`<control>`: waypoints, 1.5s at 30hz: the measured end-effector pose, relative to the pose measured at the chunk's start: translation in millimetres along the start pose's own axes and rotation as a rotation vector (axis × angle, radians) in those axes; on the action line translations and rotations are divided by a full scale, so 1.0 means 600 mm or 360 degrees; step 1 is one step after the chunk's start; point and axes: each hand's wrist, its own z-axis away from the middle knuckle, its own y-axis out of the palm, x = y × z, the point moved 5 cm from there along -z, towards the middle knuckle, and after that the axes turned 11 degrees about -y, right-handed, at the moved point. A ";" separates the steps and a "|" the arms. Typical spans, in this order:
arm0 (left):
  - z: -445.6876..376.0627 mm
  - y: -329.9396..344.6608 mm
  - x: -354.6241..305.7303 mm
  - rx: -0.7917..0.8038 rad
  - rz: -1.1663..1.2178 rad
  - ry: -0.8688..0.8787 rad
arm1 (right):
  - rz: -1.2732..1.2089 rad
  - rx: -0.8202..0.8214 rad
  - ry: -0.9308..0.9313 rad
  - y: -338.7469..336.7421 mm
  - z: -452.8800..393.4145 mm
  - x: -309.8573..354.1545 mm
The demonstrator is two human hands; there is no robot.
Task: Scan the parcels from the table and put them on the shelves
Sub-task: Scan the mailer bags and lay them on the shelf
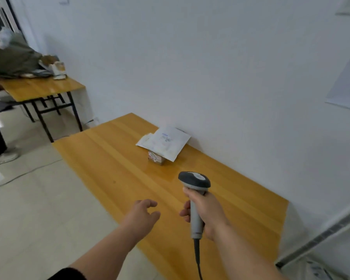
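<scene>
The right hand (205, 213) grips the scanner (195, 196); the left hand (142, 216), loose and empty, should reach past the scanner for the white envelope (166, 143).

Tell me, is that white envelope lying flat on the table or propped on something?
Propped. The white envelope rests tilted on a small cardboard box, one edge raised off the table.

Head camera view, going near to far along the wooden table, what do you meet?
Left hand → barcode scanner gripped by the right hand → small cardboard box → white mailer envelope lying on it.
</scene>
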 end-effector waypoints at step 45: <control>-0.686 -0.096 -0.194 0.0643 0.0902 -0.0508 | -0.0444 -0.0925 0.0480 0.112 -0.531 -0.102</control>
